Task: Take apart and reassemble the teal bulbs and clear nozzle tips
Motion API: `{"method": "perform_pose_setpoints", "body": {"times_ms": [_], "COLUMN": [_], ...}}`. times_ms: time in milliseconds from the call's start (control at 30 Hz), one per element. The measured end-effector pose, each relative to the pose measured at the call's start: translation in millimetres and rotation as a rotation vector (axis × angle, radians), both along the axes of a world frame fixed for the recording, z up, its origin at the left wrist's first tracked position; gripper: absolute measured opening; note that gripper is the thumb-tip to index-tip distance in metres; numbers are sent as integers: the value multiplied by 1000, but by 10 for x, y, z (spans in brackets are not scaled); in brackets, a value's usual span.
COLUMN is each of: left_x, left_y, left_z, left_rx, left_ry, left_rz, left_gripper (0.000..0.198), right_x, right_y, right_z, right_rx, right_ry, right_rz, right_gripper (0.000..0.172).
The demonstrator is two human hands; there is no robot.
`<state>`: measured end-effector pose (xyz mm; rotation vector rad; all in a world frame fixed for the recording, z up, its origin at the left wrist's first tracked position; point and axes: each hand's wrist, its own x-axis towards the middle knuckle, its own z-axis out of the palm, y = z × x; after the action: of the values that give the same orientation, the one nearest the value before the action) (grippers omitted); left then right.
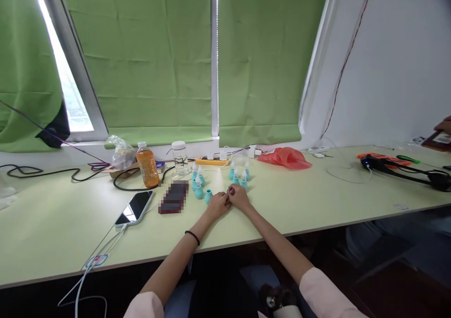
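My left hand (217, 204) and my right hand (238, 197) rest together on the pale green table (317, 200), fingers curled and touching each other. Whatever they pinch between them is too small to make out. Just left of my left hand stands a teal bulb without its tip (208, 196). Behind the hands stand several teal squeeze bulbs with white tips (237, 173), and a few more bulbs (197, 182) to the left. A black band circles my left wrist.
A phone (135, 208) on a white cable lies left, beside a blurred dark box (174, 197). An orange drink bottle (147, 166), a glass jar (179, 158), a yellow power strip (212, 160) and a red bag (286, 158) line the back. Another person's hand (444, 124) shows far right.
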<state>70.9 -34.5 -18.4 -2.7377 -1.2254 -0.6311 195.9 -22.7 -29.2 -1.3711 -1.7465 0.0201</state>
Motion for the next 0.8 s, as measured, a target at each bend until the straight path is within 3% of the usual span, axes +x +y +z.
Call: {"method": "perform_pose_setpoints", "body": {"times_ms": [267, 533, 800], "left_x": [-48, -18, -37], "left_y": [-30, -30, -62], "left_z": [-10, 7, 19], "left_rx": [-54, -68, -41], "left_ry": [-30, -28, -61], "left_rz": [40, -8, -31], "left_gripper": [17, 18, 21], "right_x": [36, 37, 87], "right_y": [38, 57, 20], "right_z": [-20, -13, 69], "right_rx": [4, -57, -47], "right_ry": [120, 308, 432], "right_rz": [93, 203, 177], "right_gripper": [14, 15, 15]}}
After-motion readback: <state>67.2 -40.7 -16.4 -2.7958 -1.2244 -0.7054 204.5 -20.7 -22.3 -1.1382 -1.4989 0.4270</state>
